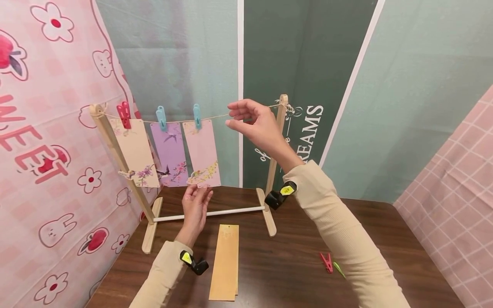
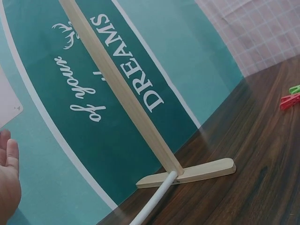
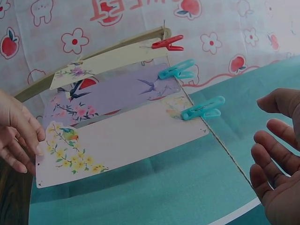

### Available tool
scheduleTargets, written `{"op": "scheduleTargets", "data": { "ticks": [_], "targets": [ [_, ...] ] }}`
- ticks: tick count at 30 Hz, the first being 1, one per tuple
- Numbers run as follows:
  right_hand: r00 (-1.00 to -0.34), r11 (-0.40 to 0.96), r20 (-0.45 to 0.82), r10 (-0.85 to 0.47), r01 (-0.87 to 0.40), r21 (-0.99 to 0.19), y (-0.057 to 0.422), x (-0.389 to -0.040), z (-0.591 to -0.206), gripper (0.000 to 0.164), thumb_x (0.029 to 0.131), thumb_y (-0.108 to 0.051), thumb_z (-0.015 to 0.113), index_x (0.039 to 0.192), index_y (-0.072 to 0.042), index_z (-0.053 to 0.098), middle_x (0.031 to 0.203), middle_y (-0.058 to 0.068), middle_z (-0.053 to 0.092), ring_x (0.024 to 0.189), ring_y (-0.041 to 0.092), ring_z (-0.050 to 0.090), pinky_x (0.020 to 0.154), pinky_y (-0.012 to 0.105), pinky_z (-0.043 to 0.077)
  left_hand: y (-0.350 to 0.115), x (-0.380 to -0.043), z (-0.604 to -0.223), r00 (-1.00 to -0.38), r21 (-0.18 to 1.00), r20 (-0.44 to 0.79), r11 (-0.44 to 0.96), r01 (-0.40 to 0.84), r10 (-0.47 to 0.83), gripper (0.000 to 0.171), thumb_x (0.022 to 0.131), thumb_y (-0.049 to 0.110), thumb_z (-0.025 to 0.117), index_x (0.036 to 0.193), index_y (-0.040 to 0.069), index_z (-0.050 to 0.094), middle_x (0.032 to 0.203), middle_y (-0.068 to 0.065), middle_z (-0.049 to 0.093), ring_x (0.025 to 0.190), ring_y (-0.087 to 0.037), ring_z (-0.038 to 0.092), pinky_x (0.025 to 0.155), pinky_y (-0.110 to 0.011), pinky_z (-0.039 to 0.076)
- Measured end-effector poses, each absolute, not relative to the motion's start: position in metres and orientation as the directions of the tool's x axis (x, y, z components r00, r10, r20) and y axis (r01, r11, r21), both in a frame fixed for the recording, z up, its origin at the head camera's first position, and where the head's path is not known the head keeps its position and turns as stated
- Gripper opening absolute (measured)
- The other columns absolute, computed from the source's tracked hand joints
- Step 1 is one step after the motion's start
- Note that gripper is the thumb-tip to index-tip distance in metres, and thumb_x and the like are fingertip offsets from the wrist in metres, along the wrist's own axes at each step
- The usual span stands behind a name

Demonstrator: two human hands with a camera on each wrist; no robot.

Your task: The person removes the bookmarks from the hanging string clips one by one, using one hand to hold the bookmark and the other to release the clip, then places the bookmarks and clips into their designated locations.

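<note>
A pink card (image 1: 203, 149) with yellow blossoms hangs from a string (image 1: 215, 116) by a blue clothespin (image 1: 197, 115). My left hand (image 1: 195, 204) is at its lower edge; in the right wrist view its fingertips (image 3: 39, 149) overlap the card's end, fingers fairly straight. My right hand (image 1: 256, 122) is raised beside the string, right of that clothespin, fingers apart and holding nothing. Left of the pink card hang a purple card (image 1: 169, 149) on another blue clothespin (image 1: 161, 117) and a cream card (image 1: 132, 149) on a red clothespin (image 1: 124, 114).
The string spans two wooden posts (image 1: 277, 158), joined low down by a white rod (image 1: 235, 211). Yellow-orange cards (image 1: 224, 261) lie overlapped on the brown table (image 1: 277, 269). A red clothespin (image 1: 327, 262) and a green one (image 1: 339, 269) lie near my right forearm. Printed cloths stand around the table.
</note>
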State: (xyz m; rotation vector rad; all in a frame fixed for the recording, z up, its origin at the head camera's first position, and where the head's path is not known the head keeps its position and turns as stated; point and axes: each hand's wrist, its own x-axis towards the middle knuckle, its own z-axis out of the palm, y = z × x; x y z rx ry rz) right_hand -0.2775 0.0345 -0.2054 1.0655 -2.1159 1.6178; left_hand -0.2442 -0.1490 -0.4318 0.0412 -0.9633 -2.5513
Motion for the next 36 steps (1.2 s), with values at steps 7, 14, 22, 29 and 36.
{"op": "scheduleTargets", "data": {
  "ticks": [7,14,22,29,36],
  "targets": [
    [-0.699,0.116,0.594,-0.399,-0.681,-0.723,0.026,-0.283,-0.200,0.032,0.087,-0.016,0.072,0.117,-0.009,0.065,0.107,0.000,0.066,0.096,0.013,0.060,0.083,0.030,0.050,-0.150,-0.245,-0.434,-0.897,0.655,0.137,-0.641,0.400,-0.420,0.016,0.092,-0.009,0.058,0.091,0.005,0.051,0.081,-0.005,0.060,0.075,-0.013,0.065,0.071,-0.025,0.056],
    [-0.678,0.138,0.601,-0.424,-0.704,-0.696,0.012,-0.287,-0.192,0.032,0.086,-0.018,0.073,0.116,-0.009,0.066,0.108,0.000,0.067,0.096,0.012,0.060,0.086,0.028,0.049,-0.149,-0.247,-0.436,-0.889,0.672,0.154,-0.613,0.414,-0.432,0.014,0.092,-0.009,0.059,0.097,0.004,0.057,0.082,-0.007,0.062,0.074,-0.014,0.065,0.069,-0.024,0.056],
    [-0.683,0.159,0.592,-0.428,-0.701,-0.695,0.003,-0.293,-0.191,0.032,0.086,-0.017,0.073,0.116,-0.008,0.065,0.108,0.000,0.067,0.100,0.013,0.060,0.090,0.025,0.046,-0.150,-0.244,-0.439,-0.869,0.700,0.139,-0.573,0.425,-0.475,0.015,0.091,-0.010,0.059,0.097,0.004,0.056,0.080,-0.006,0.063,0.071,-0.013,0.064,0.066,-0.023,0.056],
    [-0.691,0.171,0.572,-0.442,-0.691,-0.703,-0.004,-0.299,-0.190,0.034,0.087,-0.016,0.073,0.118,-0.006,0.064,0.111,0.005,0.067,0.103,0.014,0.060,0.090,0.022,0.046,-0.152,-0.242,-0.441,-0.864,0.699,0.144,-0.568,0.434,-0.483,0.016,0.091,-0.012,0.058,0.093,0.003,0.052,0.079,-0.006,0.061,0.070,-0.012,0.063,0.065,-0.022,0.055],
    [-0.670,0.186,0.565,-0.481,-0.708,-0.681,-0.013,-0.301,-0.191,0.034,0.088,-0.017,0.072,0.119,-0.006,0.063,0.112,0.003,0.066,0.106,0.017,0.059,0.090,0.021,0.045,-0.153,-0.241,-0.443,-0.852,0.688,0.145,-0.568,0.452,-0.503,0.018,0.090,-0.014,0.057,0.094,0.004,0.055,0.080,-0.007,0.062,0.070,-0.011,0.063,0.064,-0.022,0.055]
  ]
}}
